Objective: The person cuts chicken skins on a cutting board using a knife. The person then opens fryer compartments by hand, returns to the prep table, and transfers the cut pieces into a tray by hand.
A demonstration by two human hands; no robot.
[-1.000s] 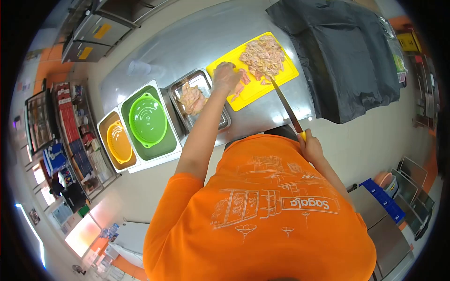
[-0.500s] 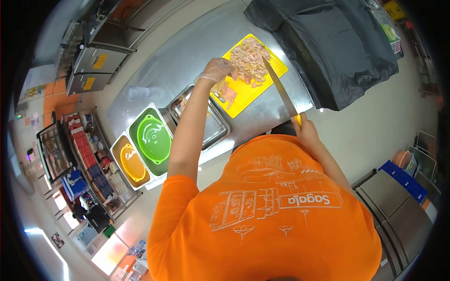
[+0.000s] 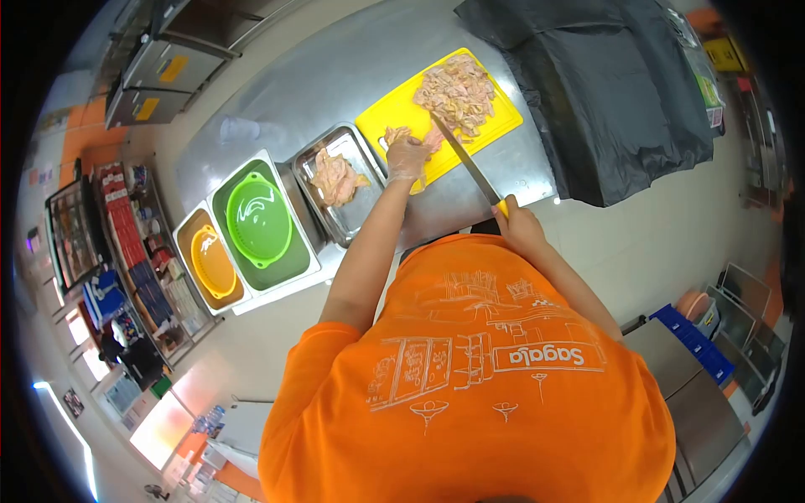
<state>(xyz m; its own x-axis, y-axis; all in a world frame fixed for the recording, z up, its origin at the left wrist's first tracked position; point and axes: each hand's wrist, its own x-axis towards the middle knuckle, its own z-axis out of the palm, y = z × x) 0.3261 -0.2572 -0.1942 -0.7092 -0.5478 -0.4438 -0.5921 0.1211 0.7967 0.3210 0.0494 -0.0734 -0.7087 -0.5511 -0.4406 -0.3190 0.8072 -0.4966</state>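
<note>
My right hand point(image 3: 521, 228) is closed round the yellow handle of a long kitchen knife point(image 3: 471, 164). Its blade slants over the yellow cutting board point(image 3: 379, 114), with the tip beside the meat. In a clear plastic glove, my left hand point(image 3: 407, 159) presses on a piece of raw chicken point(image 3: 433, 139) near the blade. Another bit of meat shows just past the knuckles. Chopped raw chicken point(image 3: 457, 90) is heaped on the far part of the board. Left of the board, larger raw chicken pieces point(image 3: 334, 178) lie in a steel tray point(image 3: 362, 144).
Further left stand a green basket point(image 3: 260, 220) and a yellow basket point(image 3: 213, 261), each inside a white-rimmed container. A clear cup point(image 3: 239, 130) is on the steel table point(image 3: 293, 80). Black plastic sheeting point(image 3: 612, 92) covers something at the right.
My left hand has moved nearer to me along the board, exposing the chicken in the tray. The knife has come in closer to the left hand, its tip now lower beside the heap.
</note>
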